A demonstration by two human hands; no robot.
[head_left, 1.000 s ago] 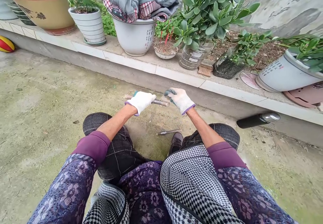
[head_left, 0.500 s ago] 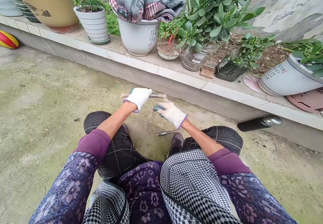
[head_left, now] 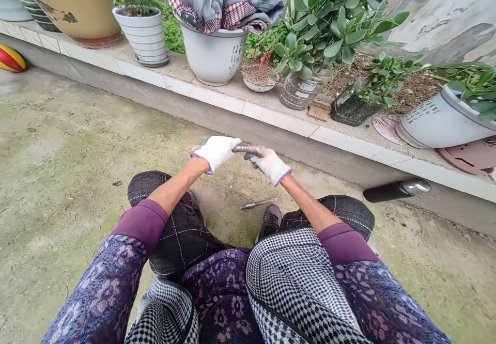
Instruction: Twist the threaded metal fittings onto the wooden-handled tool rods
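My left hand (head_left: 217, 154), in a white work glove with a purple cuff, is wrapped round a short brownish rod (head_left: 243, 148) with a shiny ridged section. The rod lies roughly level above the ground between my knees. At its right end, my right hand (head_left: 269, 165), in a matching glove with dark grip fingers, closes on the tip; the fingers are slightly blurred. A second thin rod (head_left: 258, 204) with a metallic-looking section lies on the ground near my shoe (head_left: 271, 217).
A low tiled ledge (head_left: 222, 99) crosses ahead, bearing several potted plants and a white pot (head_left: 213, 55) topped with folded cloth. A black flask (head_left: 397, 190) lies against its foot at right. A red and yellow ball (head_left: 11, 58) rests far left.
My right hand has moved up to the rod's right end and closed on it; before, it was apart from the rod. My left hand has shifted slightly right.
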